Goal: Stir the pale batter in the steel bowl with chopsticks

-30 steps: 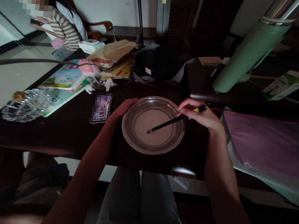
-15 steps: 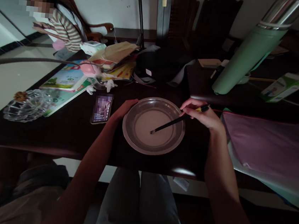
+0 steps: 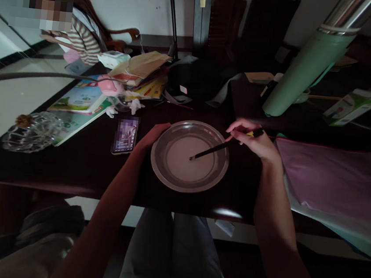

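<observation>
A round, shallow metal dish rests on the dark table in front of me, its flat bottom pale. At its far left rim, my left hand holds the edge, with the fingers partly hidden behind it. Above the right rim, my right hand is closed in a pinch around a slim black stick with a yellow part near its upper end. The stick slants down to the left over the dish, its small tip near the middle of the bottom. Whether the tip touches the metal, I cannot tell.
Left of the dish lie a lit phone, a clear glass bowl and booklets. A green thermos stands back right, beyond a pink folder. A seated person in stripes is at the far left.
The tip of the black stick has shifted slightly up and to the right over the dish, and my right hand has moved slightly right. My left hand stays at the rim.
</observation>
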Action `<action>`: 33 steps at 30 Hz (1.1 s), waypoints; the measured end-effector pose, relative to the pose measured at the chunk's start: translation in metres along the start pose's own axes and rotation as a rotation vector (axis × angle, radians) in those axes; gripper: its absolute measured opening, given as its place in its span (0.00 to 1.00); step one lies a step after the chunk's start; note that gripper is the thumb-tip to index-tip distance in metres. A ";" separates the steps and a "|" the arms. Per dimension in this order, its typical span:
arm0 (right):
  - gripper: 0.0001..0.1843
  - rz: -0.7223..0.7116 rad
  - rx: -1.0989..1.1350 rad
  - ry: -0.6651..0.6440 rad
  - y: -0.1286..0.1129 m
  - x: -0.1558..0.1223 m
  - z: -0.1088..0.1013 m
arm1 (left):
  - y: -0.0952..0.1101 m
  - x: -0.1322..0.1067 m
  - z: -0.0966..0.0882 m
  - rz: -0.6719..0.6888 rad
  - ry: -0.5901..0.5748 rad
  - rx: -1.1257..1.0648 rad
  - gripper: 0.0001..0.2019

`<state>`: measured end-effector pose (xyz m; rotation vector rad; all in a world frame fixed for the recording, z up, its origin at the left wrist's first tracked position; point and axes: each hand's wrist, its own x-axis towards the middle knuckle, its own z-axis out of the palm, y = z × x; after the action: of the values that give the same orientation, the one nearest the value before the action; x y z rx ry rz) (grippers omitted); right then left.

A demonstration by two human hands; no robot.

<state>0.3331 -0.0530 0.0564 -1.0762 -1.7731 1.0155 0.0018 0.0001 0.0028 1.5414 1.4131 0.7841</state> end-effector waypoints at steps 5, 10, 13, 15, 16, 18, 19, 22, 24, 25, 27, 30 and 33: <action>0.05 -0.021 0.061 -0.160 -0.006 0.004 0.023 | -0.001 0.000 -0.001 -0.046 -0.003 -0.053 0.20; 0.07 -0.056 0.073 -0.043 -0.002 0.009 0.032 | 0.005 -0.003 0.000 -0.050 0.001 -0.030 0.19; 0.07 -0.045 0.026 0.052 0.000 0.006 0.017 | 0.007 -0.004 0.000 0.004 -0.011 -0.016 0.18; 0.07 -0.021 0.011 0.058 -0.001 0.004 0.008 | 0.005 -0.003 0.000 0.002 -0.014 -0.024 0.19; 0.07 -0.008 0.011 0.041 -0.003 0.003 0.007 | 0.003 -0.003 0.000 -0.006 -0.018 -0.032 0.20; 0.08 0.004 0.026 -0.018 -0.005 0.002 0.009 | 0.000 -0.002 -0.001 -0.023 -0.021 -0.047 0.21; 0.08 -0.001 0.037 -0.048 -0.006 0.002 0.013 | -0.001 -0.002 -0.001 -0.031 -0.022 -0.053 0.22; 0.08 -0.040 0.054 -0.093 -0.008 0.006 0.028 | -0.001 -0.003 0.000 -0.048 -0.025 -0.068 0.21; 0.08 -0.058 0.050 -0.061 -0.006 0.008 0.031 | 0.002 -0.004 0.000 -0.035 -0.023 -0.059 0.20; 0.08 -0.058 0.045 -0.031 -0.004 0.008 0.030 | 0.003 -0.004 0.000 -0.019 -0.015 -0.047 0.19; 0.08 -0.043 0.031 0.033 -0.001 0.007 0.022 | 0.006 -0.004 0.000 0.004 -0.006 -0.020 0.17; 0.09 -0.005 0.008 0.052 0.001 0.003 0.007 | 0.007 -0.004 0.000 0.005 -0.015 -0.017 0.18; 0.09 0.023 0.015 -0.043 -0.002 0.001 0.007 | 0.005 -0.005 0.000 0.014 -0.016 -0.021 0.18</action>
<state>0.3261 -0.0544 0.0563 -1.0745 -1.7886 1.0715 0.0030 -0.0046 0.0082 1.5398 1.3803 0.7907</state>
